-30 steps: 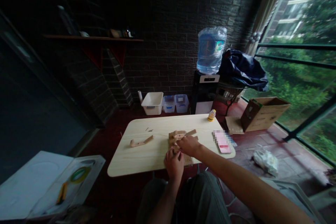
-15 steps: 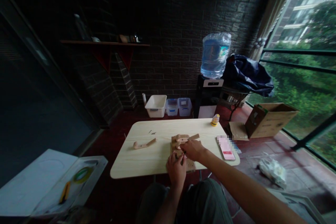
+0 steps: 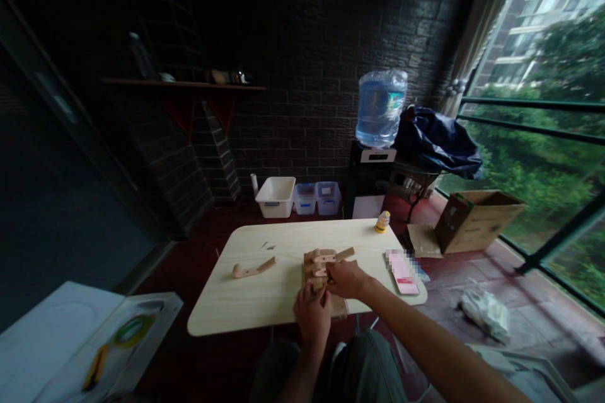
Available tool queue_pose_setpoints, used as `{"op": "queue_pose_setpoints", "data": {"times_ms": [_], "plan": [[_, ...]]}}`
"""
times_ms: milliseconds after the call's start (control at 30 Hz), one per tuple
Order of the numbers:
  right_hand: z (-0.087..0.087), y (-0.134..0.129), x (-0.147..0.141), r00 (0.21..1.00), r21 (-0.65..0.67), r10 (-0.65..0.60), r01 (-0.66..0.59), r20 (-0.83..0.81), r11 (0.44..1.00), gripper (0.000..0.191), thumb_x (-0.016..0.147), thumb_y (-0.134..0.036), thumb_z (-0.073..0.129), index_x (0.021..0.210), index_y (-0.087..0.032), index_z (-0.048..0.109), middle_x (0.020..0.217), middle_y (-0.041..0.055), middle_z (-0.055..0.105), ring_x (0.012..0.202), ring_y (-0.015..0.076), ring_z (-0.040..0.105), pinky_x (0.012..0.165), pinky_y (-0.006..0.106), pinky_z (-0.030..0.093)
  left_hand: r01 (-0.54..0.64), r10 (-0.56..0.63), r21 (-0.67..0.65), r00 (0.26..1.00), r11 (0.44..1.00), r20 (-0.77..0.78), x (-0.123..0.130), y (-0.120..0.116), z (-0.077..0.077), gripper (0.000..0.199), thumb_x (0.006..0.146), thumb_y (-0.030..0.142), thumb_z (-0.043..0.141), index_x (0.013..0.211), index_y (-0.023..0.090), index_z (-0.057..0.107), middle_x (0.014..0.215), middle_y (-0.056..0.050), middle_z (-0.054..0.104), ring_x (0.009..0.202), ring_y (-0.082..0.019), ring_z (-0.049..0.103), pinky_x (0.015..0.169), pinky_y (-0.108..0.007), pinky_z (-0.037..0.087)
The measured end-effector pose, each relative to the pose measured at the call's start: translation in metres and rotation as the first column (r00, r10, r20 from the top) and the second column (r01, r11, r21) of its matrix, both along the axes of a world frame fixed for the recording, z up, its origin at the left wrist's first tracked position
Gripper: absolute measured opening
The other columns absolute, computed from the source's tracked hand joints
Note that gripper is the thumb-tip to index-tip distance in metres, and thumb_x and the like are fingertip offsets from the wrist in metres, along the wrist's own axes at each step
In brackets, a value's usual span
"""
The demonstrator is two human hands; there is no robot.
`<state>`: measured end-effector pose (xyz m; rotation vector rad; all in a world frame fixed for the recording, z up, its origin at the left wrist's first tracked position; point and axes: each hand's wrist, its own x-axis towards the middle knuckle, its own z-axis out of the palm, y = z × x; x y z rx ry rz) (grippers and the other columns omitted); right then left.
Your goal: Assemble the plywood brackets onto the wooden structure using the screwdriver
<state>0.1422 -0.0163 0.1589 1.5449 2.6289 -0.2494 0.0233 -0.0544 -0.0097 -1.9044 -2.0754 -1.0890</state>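
Observation:
A brown wooden board [image 3: 338, 309] lies on the table's near side, with light wooden hook-shaped pieces [image 3: 324, 255] on it. My right hand [image 3: 348, 278] comes in from the right over the board, its fingers pinched together; a small dark bit shows by the fingertips, too small to name. Close beside it, my left hand [image 3: 312, 315] rests at the board's lower left, fingers bent and closed, and what they grip is hidden. The two hands' fingertips nearly meet. Apart from the board, to the left, lies a loose wooden hook-shaped piece [image 3: 254, 269].
On the pale table [image 3: 227, 308] are small dark slivers [image 3: 269, 247], a yellow-capped small bottle [image 3: 382, 221] and a pink phone-like slab [image 3: 403, 272]. An open white case [image 3: 155, 327] stands at lower left. Bins [image 3: 275, 196], a water dispenser [image 3: 371, 179] and a carton [image 3: 477, 220] stand beyond.
The view has shifted slightly, so the whole scene sits a little lower and further left. Both hands stay at the board, with only a small shift of the fingers.

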Motion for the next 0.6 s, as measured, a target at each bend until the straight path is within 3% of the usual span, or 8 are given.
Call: {"op": "queue_pose_setpoints", "data": {"times_ms": [167,400,600], "plan": [[0.0051,0.0018,-0.0012,0.995,-0.03,0.093,-0.092,0.024,0.995,0.035,0.088,-0.025,0.06,0.117,-0.007,0.066,0.11,0.0251,0.074,0.103,0.0362,0.073,0.081,0.042,0.059,0.014,-0.013,0.015,1.0,1.0,-0.009,-0.001,0.0016,-0.0018,0.021,0.088,0.022,0.064,0.099,0.03,0.081,0.123,-0.009,0.069,0.114,-0.026,0.062,0.097,-0.04,0.051],[0.0034,-0.0011,-0.0014,0.997,-0.011,0.079,-0.079,-0.02,0.997,0.034,0.095,-0.029,0.055,0.12,-0.008,0.066,0.118,0.0236,0.073,0.112,0.0334,0.07,0.089,0.039,0.057,-0.005,0.005,-0.011,0.999,1.0,0.036,0.0018,-0.0001,0.0005,0.018,0.089,0.026,0.064,0.094,0.029,0.081,0.124,-0.009,0.068,0.114,-0.026,0.061,0.096,-0.041,0.05],[0.0105,-0.0022,-0.002,0.999,-0.025,0.025,-0.024,0.039,0.999,0.038,0.096,-0.034,0.056,0.122,-0.009,0.067,0.116,0.0246,0.073,0.108,0.0348,0.072,0.086,0.043,0.058,0.01,-0.01,-0.011,0.998,1.0,0.057,0.0039,-0.0022,0.0041,0.02,0.09,0.027,0.063,0.097,0.028,0.082,0.124,-0.01,0.068,0.115,-0.026,0.059,0.097,-0.041,0.048]]}}
